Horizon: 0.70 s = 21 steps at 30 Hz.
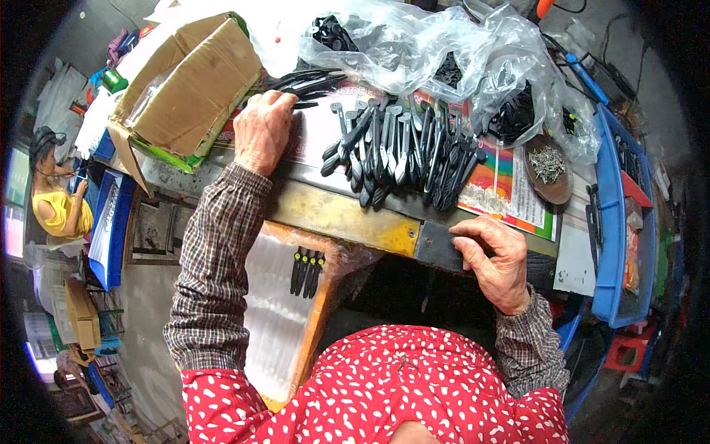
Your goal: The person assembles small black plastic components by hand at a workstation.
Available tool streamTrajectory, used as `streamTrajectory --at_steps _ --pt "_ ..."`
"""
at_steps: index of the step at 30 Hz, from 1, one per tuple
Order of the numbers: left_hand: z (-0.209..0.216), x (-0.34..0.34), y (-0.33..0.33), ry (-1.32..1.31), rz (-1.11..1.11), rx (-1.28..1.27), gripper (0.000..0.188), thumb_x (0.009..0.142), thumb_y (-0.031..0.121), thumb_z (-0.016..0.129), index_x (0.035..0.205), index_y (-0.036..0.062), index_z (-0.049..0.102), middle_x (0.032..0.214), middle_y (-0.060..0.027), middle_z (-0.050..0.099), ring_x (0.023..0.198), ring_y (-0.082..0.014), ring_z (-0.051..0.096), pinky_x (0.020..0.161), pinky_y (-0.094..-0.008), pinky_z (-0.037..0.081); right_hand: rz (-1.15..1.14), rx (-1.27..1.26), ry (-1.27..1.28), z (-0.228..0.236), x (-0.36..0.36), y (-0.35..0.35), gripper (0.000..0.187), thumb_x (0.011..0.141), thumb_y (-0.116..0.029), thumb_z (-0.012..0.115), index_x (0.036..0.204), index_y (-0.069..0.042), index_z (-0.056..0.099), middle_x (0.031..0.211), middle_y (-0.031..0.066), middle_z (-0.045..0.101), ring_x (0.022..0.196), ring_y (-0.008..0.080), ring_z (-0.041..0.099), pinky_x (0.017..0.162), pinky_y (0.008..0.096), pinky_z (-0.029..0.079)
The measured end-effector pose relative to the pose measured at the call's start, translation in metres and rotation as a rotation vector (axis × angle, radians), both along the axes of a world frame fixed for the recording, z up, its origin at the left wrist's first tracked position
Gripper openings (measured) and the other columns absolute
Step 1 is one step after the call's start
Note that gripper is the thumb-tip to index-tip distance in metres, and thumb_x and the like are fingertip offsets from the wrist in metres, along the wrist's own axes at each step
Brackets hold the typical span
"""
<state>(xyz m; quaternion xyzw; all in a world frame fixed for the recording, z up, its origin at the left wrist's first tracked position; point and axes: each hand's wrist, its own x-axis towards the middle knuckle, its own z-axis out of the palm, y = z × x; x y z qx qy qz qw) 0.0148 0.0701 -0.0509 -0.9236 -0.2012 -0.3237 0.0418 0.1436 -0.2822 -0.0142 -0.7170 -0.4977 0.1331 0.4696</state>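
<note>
Beside the left hand (264, 132) sits 1 carton (188, 78) (brown).

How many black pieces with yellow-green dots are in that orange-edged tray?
4, side by side near the top of the tray: leftmost piece, second piece, third piece, rightmost piece. More may be hidden under the bench.

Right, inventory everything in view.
Bench: one, grey-yellow, centre
Cardboard box: one, brown, bench's left
Slender parts: many, black and grey, mid-bench
Plastic bags: several, clear, bench's far side
Dish of screws: one, brown, bench's right
Large trays: two, blue, left and right
Yellow-tipped pieces: four, black, below bench
Co-worker: one, yellow top, left
Clutter: uncounted, mixed, both sides
Shirt: one, red, bottom
Left hand: one, bare, beside box
Right hand: one, bare, near bench edge
</note>
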Motion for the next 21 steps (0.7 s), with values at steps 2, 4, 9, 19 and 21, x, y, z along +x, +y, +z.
streamTrajectory --at_steps 2,4,9,19,21 --pt "-0.005 0.005 0.007 0.071 0.076 0.021 0.015 0.087 0.009 0.059 0.099 0.0116 0.067 0.098 -0.0085 0.065 0.090 -0.0322 0.064 0.076 -0.0418 0.052 -0.004 -0.004 0.010 0.001 0.000 -0.001 0.010 0.084 0.000 0.067 0.094 0.003 0.066 0.075 0.0086 0.062 0.057 0.0135 0.057 0.053 0.0272 0.045" --pt "-0.006 0.009 0.008 0.059 0.069 0.021 0.015 0.086 0.010 0.060 0.099 0.0120 0.066 0.098 -0.0080 0.064 0.092 -0.0318 0.064 0.076 -0.0420 0.053 -0.017 -0.012 0.016 0.002 0.001 -0.003 0.010 0.084 0.000 0.067 0.094 0.003 0.066 0.075 0.0085 0.062 0.057 0.0136 0.057 0.053 0.0272 0.045" --pt "-0.007 0.006 0.005 0.043 0.078 0.112 0.012 0.083 0.012 0.057 0.091 0.0127 0.066 0.087 -0.0065 0.059 0.087 -0.0277 0.063 0.070 -0.0405 0.053 0.021 -0.065 -0.016 0.015 0.013 -0.005 0.011 0.083 -0.002 0.067 0.093 0.003 0.066 0.079 0.0115 0.065 0.064 0.0204 0.061 0.059 0.0307 0.048" --pt "-0.002 -0.005 0.002 0.133 -0.013 0.098 0.009 0.087 0.012 0.061 0.095 0.0074 0.061 0.096 -0.0098 0.060 0.095 -0.0314 0.058 0.081 -0.0411 0.048 -0.126 -0.102 -0.583 0.030 0.099 0.006 0.011 0.083 -0.007 0.066 0.090 0.001 0.066 0.083 0.0147 0.064 0.076 0.0310 0.064 0.070 0.0385 0.050" --pt "-0.002 -0.003 -0.002 0.101 -0.047 0.153 0.011 0.086 0.011 0.061 0.096 0.0062 0.060 0.094 -0.0110 0.060 0.093 -0.0316 0.058 0.082 -0.0411 0.047 -0.148 -0.116 -0.657 0.029 0.114 0.011 0.010 0.083 -0.007 0.066 0.091 -0.001 0.067 0.083 0.0138 0.063 0.075 0.0311 0.064 0.069 0.0395 0.051"
